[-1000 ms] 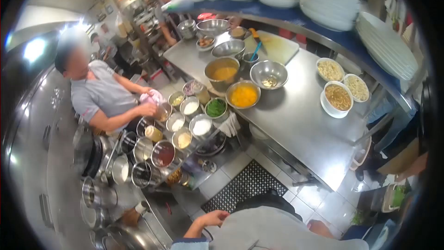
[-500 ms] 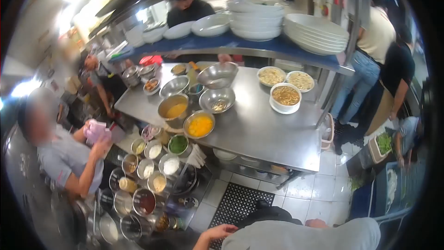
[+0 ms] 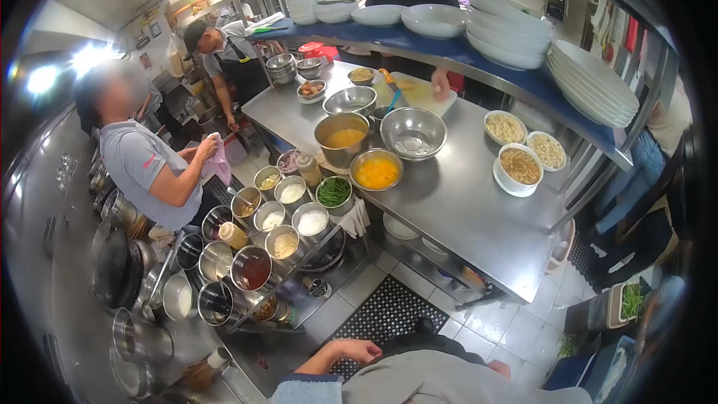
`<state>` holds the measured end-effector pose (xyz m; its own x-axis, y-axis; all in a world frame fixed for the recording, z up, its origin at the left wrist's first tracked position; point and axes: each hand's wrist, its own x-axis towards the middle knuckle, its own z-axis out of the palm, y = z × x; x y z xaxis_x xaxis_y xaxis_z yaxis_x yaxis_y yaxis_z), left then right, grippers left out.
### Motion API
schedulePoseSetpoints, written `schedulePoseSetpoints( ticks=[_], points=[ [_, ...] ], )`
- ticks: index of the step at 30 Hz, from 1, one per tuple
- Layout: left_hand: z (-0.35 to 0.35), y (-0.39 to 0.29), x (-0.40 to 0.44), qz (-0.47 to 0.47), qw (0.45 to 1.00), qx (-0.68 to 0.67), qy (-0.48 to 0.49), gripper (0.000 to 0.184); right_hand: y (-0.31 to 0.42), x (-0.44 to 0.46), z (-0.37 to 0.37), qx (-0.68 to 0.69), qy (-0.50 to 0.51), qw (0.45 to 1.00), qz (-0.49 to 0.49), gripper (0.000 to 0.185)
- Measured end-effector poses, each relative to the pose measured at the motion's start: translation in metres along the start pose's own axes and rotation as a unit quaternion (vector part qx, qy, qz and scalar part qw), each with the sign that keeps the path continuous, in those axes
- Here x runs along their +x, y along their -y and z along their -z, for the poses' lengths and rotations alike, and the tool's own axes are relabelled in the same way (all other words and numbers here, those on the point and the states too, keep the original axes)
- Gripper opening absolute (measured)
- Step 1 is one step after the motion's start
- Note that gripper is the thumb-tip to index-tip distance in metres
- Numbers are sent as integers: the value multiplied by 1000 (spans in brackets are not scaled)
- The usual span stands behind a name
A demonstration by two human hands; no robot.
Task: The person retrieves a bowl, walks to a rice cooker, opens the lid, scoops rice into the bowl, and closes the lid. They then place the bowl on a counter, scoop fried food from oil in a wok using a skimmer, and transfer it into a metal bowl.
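Observation:
My left hand [image 3: 357, 351] hangs low at my waist, its fingers curled together; whether anything is in them is too small to tell. Only a small part of my right hand [image 3: 499, 367] shows beside my grey shirt, and its fingers are hidden. Neither hand touches the steel table [image 3: 479, 217]. On that table stand a bowl of egg yolks [image 3: 376, 172], a pot of orange liquid [image 3: 344, 137], a steel bowl [image 3: 413, 135] and noodle bowls [image 3: 520, 166].
A co-worker [image 3: 153, 172] at the left holds a pink cloth [image 3: 218, 162]. Ingredient tins, one with green herbs [image 3: 333, 191], stand between us. White plates [image 3: 591, 82] line the blue shelf [image 3: 359, 33]. A black mat [image 3: 381, 318] lies on the floor.
The view has swung left and back. A steel bowl lifted by a person across the table now rests in the bowl beside the yolks. The co-worker's pink cloth hangs lower.

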<state>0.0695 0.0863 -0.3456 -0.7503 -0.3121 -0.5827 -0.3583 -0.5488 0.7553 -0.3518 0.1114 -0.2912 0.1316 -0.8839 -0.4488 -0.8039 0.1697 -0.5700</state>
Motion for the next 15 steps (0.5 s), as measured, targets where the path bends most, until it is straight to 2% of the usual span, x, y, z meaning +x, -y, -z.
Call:
schedulePoseSetpoints(
  ticks=[1,2,5,6,9,10,11,13,14,15],
  points=[
    [-2,-9,-9,8,1000,-14,-7,14,3,1,1,11,-10,1000,11,17],
    [11,40,10,-6,999,33,-12,12,3,4,2,28,-20,999,24,17],
    [3,23,-21,-8,997,-69,38,9,-3,26,-2,137,-27,989,56,19],
    [8,56,-17,-1,997,-68,29,12,4,33,2,130,-15,987,90,19],
    [-11,54,-38,33,971,-237,13,14,25,51,10,120,19,977,176,18],
    [-4,81,-41,53,972,-228,25,23,27,60,6,119,30,971,203,18],
    [-5,72,-48,49,963,-264,35,28,30,67,4,116,42,966,227,19],
    [-22,35,-67,42,939,-337,54,39,44,84,8,84,122,966,214,21],
    [-33,10,-76,78,931,-355,8,48,48,96,5,87,139,959,230,20],
    [-47,13,-111,102,928,-357,16,48,50,106,-2,94,158,952,243,20]
  ],
)
